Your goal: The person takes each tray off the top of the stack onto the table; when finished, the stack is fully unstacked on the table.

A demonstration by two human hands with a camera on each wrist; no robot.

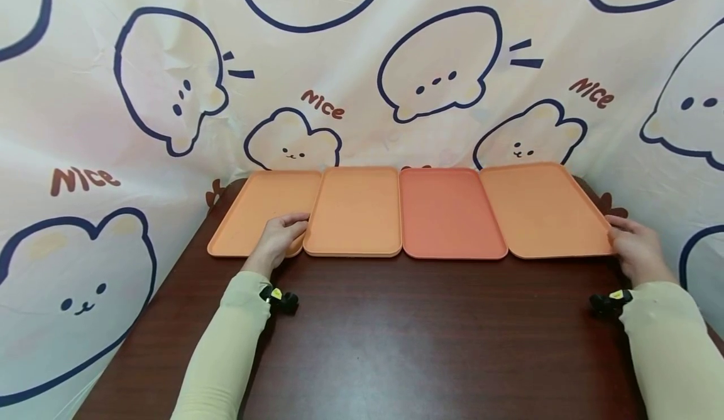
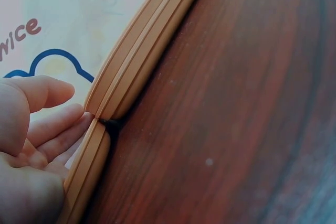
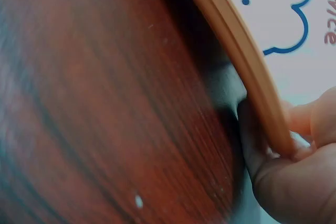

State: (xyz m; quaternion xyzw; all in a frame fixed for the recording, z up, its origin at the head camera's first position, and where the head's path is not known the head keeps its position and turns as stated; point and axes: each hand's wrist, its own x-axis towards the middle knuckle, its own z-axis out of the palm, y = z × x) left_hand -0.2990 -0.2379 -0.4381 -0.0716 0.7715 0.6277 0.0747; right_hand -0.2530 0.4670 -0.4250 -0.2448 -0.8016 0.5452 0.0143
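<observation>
Four orange places in a row hold flat rectangular trays. My left hand (image 1: 278, 239) is over the leftmost light-orange tray (image 1: 266, 203), its fingertips against the left edge of the second light-orange tray (image 1: 355, 212). Two layered rims show at that second place in the left wrist view, like stacked trays (image 2: 139, 45). The fingers of the left hand (image 2: 39, 135) are extended and pinch nothing. At the far right, my right hand (image 1: 639, 250) pinches the near right corner of another light-orange tray (image 1: 545, 209). Its rim (image 3: 241, 51) stands raised off the table between thumb and fingers.
A coral-red tray (image 1: 452, 212) lies between the second and the rightmost trays. All rest on a dark brown wooden table (image 1: 430, 332). Behind it and at both sides hangs a pale cloth (image 1: 362, 74) printed with cartoon bears.
</observation>
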